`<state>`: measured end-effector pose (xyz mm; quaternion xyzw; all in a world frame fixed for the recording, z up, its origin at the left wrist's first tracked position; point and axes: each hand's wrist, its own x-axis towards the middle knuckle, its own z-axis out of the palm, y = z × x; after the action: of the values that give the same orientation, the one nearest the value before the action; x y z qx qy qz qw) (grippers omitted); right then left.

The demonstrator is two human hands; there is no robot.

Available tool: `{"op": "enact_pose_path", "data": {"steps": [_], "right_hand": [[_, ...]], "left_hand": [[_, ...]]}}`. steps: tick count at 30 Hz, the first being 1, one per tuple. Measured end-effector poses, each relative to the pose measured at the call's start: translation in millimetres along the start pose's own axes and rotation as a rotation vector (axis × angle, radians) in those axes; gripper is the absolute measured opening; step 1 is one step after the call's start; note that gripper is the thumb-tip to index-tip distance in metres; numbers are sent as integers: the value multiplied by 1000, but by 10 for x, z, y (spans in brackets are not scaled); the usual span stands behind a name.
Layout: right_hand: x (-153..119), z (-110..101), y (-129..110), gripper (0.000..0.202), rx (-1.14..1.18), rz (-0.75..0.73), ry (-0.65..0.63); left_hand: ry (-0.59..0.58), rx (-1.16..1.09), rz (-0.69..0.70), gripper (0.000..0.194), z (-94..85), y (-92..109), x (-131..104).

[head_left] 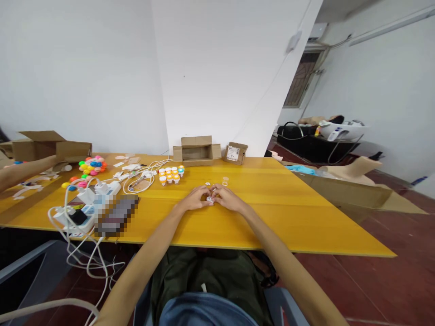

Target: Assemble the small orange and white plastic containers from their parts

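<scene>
My left hand (195, 199) and my right hand (228, 199) meet above the table, fingers closed around a small whitish, see-through plastic piece (210, 199). Its exact kind is too small to make out. Just beyond the fingertips lies a tiny white piece with dark marks (207, 184). A clear ring with a pale rim (224, 183) and a thin clear disc (225, 178) rest farther back, beyond my right hand. To the left stand several small white jars with orange lids (169, 175); one jar has a blue lid (181, 170).
An opened cardboard box (197, 154) and a smaller labelled box (235, 153) stand at the wall. Leftward are a power strip (110, 192) with cables, a blurred-out phone-like object (117, 216) and colourful balls (93, 165). Another person's arm (29, 172) reaches in at far left.
</scene>
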<state>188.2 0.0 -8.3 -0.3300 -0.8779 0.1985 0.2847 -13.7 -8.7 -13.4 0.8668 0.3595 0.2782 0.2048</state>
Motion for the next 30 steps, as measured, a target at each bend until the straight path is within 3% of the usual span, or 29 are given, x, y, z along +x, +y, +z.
{"op": "enact_pose_path", "data": {"steps": [23,30], "right_hand": [[-3,2,-3,12,-4,-12,18],[-111,-5,-27,14,-48,-32,194]], "left_hand": [[6,-17,5,18,-15,18,-8],[8,-25,9,19,-15,8,-13]]}}
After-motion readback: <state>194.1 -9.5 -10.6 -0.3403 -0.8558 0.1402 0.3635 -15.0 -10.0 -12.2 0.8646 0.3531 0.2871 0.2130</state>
